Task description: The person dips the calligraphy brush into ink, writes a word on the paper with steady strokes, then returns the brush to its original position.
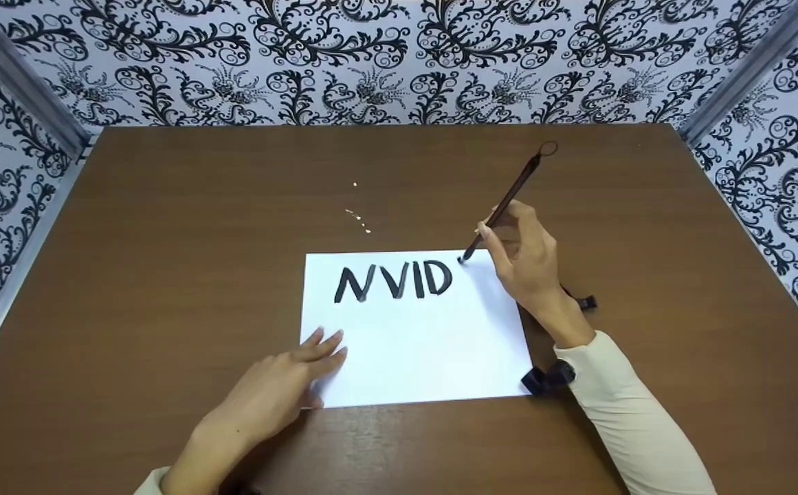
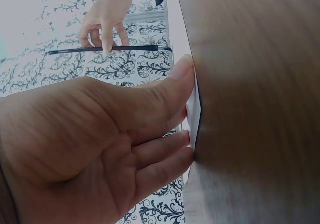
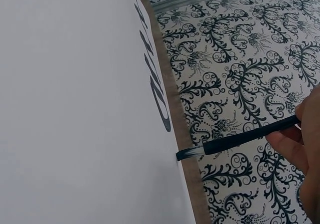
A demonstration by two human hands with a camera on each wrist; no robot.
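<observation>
Calligraphy brush (image 1: 505, 203): dark shaft, loop at the top end, tilted up and away to the right. Bristle tip sits at the top edge of the white paper sheet (image 1: 426, 350), just right of the painted "D". Right wrist view puts the tip (image 3: 182, 154) right at the sheet's edge; contact vs. hovering I can't tell.

Right hand (image 1: 529, 265): fingers and thumb pinch the brush mid-shaft, wrist raised over the sheet's right edge. Cream sleeve (image 1: 636, 419) on the forearm, black wrist strap (image 1: 546, 378) at the cuff.

Sheet lies landscape near the middle of the brown wooden table (image 1: 165, 240). Black lettering (image 1: 393, 280) reads "NVID" along the upper part; lower part is blank.

Left hand (image 1: 282, 388): flat, fingers straight, pressing on the sheet's lower-left corner. Left wrist view confirms fingertips (image 2: 182, 69) on the paper edge, nothing gripped.

Small white specks (image 1: 359, 218) on the table beyond the sheet. Black-and-white floral patterned walls (image 1: 399, 62) enclose the table on three sides.
</observation>
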